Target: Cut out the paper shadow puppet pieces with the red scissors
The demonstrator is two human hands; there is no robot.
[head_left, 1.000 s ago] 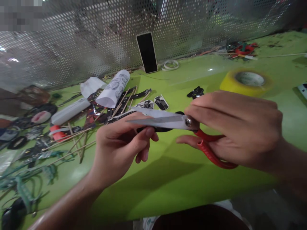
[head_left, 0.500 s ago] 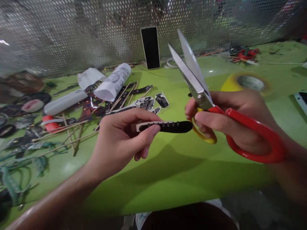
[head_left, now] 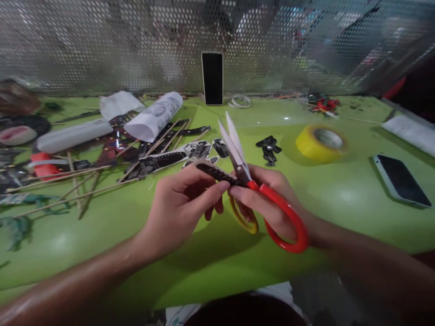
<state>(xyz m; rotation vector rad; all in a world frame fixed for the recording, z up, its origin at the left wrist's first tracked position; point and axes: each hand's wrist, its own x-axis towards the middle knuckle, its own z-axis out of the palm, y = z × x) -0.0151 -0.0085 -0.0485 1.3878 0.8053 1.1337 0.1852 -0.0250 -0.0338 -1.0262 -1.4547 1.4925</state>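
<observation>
My left hand point(head_left: 186, 206) pinches a narrow black cut-out strip point(head_left: 217, 173) with pale marks along it and a pale edge. My right hand point(head_left: 272, 194) holds a pair of scissors point(head_left: 234, 147) with one red and one yellow handle. The scissor blades point up and away, slightly parted, behind the strip. The fingertips of both hands meet at the strip's right end, and my right thumb and fingers appear to touch it too. Just beyond my left hand lie black-and-white printed cut-outs point(head_left: 170, 158) on the green table point(head_left: 204, 253).
A phone point(head_left: 212, 79) stands against the perforated metal panel point(head_left: 136, 50). On the right are a yellow tape roll point(head_left: 317, 144), another phone point(head_left: 403, 181) and a small black jointed piece point(head_left: 269, 149). Thin sticks point(head_left: 84, 181), a rolled printed sheet point(head_left: 156, 117) and scraps crowd the left.
My right hand has moved left with the scissors, bringing its fingers to the strip. The strip has turned, its left end now higher. The head view has shifted, showing more of the table's right side.
</observation>
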